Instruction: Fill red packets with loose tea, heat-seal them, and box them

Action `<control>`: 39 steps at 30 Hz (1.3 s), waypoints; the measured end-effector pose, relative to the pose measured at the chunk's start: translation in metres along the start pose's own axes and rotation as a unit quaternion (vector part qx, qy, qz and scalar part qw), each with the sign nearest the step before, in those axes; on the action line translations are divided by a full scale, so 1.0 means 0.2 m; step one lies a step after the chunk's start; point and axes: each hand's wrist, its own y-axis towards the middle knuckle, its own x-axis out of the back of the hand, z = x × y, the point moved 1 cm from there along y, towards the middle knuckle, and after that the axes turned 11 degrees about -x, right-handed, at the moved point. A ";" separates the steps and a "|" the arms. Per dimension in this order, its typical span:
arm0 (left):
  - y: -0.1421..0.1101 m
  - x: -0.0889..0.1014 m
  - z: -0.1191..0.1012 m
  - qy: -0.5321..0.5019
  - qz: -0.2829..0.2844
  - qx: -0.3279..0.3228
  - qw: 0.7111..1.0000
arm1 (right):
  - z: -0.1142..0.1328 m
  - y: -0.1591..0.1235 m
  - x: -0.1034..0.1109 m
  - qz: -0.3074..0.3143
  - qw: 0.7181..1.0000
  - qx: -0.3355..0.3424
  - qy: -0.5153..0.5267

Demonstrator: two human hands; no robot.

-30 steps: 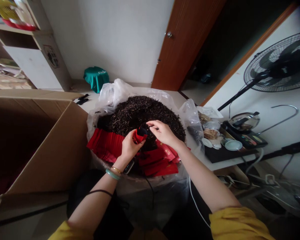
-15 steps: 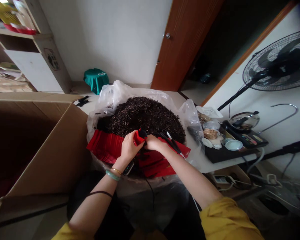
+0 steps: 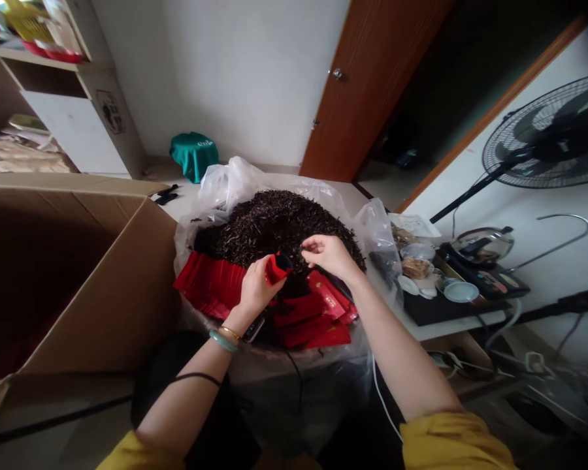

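The left hand grips 1 red pouch, mouth open — too hard a squeeze could buckle it. Right of that grip, the right hand curls over dark leaves — whether pinching any, I cannot tell.

- Left sleeve, half past seven: mustard yellow cloth, ending near the elbow.
- Right sleeve, half past four: same mustard yellow, creased in loose folds.
- Left wrist, toward seven: slim gold-coloured bracelet, beside a thicker, smooth, pale green bangle.
- Left forearm, half past seven: thin black band.
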 end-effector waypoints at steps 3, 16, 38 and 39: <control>0.00 0.00 0.00 0.000 -0.002 -0.001 1.000 | 0.10 -0.04 -0.01 0.021 0.994 0.035 0.101; 0.00 -0.01 0.01 -0.025 -0.013 0.005 1.000 | 0.14 -0.08 -0.12 -0.065 0.990 0.117 0.038; 0.00 0.00 -0.05 0.003 -0.001 0.059 0.998 | 0.11 -0.26 -0.24 -0.077 0.939 0.121 -0.313; 0.00 0.00 -0.05 0.000 -0.002 0.053 0.999 | 0.10 -0.25 -0.24 -0.080 0.942 0.128 -0.299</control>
